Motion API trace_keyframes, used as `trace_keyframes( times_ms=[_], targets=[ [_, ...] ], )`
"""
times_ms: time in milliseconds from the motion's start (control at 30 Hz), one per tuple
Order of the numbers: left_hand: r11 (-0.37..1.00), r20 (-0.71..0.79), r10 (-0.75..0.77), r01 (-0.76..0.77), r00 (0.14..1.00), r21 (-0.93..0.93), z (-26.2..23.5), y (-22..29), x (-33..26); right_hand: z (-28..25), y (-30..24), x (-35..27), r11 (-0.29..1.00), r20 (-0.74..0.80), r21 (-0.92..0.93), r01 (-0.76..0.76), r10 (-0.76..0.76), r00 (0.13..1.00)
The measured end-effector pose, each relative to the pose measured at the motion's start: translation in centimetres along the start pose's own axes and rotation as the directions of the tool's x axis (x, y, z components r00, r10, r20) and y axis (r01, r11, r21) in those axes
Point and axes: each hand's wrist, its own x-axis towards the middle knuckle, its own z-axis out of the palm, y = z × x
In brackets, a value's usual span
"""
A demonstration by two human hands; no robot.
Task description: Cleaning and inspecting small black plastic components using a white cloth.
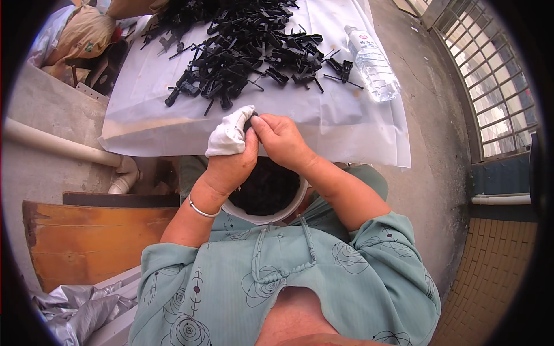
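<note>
A small black part (251,120) is pinched between the two hands, just above a white bowl (276,217) filled with dark pieces that is held in the lap. The left hand (231,155) is wrapped partly in a white cloth (227,135), and a silver bangle (200,210) is worn on its wrist. The right hand (283,140) is closed over the part from the right, its fingers (261,124) touching it. Beyond the hands, a heap of black plastic parts (242,49) is spread on a white sheet (323,115) covering the counter. A clear water bottle (372,63) is laid on its side at the sheet's right edge. A white pipe (63,147) is seen at the left.
</note>
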Motion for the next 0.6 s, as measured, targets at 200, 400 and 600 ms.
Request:
trace_keyframes(
  times_ms=[200,400,600],
  targets=[
    [0.798,0.023,-0.206,0.181,0.978,-0.574,0.5,-0.5,0.2,-2.6,-2.9,0.1,0.984,0.154,-0.178,0.023,0.005,0.988],
    [0.315,0.340,-0.461,0.509,0.820,-0.801,-1.3,0.2,0.7,-4.5,-2.4,0.5,0.852,0.270,-0.417,0.318,-0.218,0.938],
    [0.495,0.494,-0.307,0.580,0.813,-0.647,-2.3,1.1,0.9,-3.6,-3.4,0.3,0.958,0.139,-0.167,0.233,-0.212,0.968]
  ],
)
